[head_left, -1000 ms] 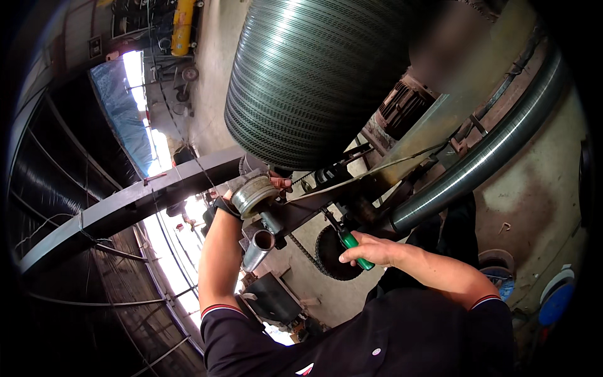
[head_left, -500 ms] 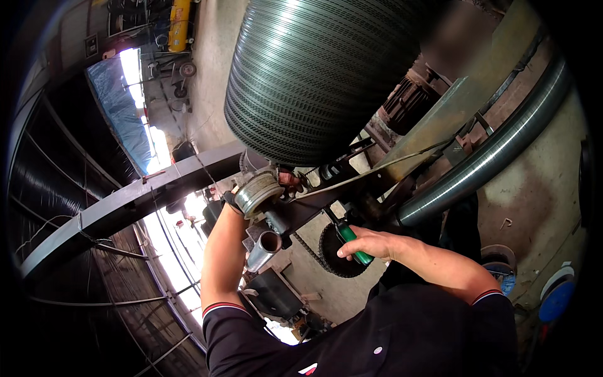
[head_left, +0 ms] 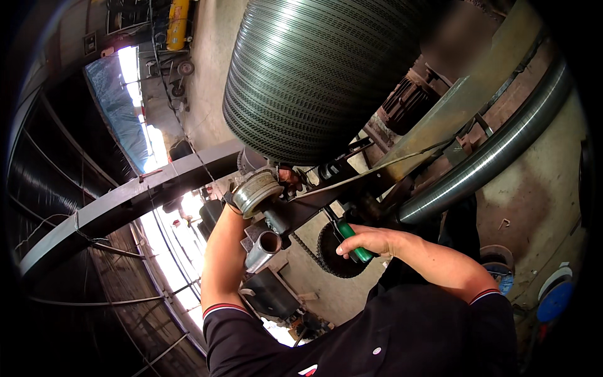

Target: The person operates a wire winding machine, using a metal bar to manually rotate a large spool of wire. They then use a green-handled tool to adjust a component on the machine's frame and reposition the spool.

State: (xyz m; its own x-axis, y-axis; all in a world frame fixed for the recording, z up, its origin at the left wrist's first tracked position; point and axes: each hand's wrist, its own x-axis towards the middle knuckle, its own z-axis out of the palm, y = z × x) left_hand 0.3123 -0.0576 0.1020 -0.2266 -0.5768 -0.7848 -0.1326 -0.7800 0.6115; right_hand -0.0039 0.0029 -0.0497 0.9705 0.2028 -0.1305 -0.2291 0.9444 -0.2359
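Note:
My right hand [head_left: 370, 240] is closed round the green-handled tool [head_left: 353, 239]; its dark, narrow end points up and left toward the steel beam. Just beyond that hand sits a dark toothed sprocket [head_left: 330, 251] with a chain. My left hand [head_left: 291, 178] reaches behind a grooved metal pulley wheel [head_left: 257, 193]; only some darkened fingers show past its far side, and what they touch is hidden. Close below the pulley, an open-ended steel tube [head_left: 264, 250] stands tilted beside my left forearm. A pale cord [head_left: 377, 168] runs from near the left fingers along the beam to the right.
A large ribbed metal drum [head_left: 314, 81] looms ahead. To the right curves a shiny, closely wound tube [head_left: 490, 163], with a finned motor [head_left: 408, 100] beyond it. A curved grey frame bar [head_left: 138, 191] crosses the left side. A bucket [head_left: 499, 261] stands at the right.
The view has shifted very slightly. Both hands stay almost in place, the right one still gripping the green-handled tool, which is turned a little.

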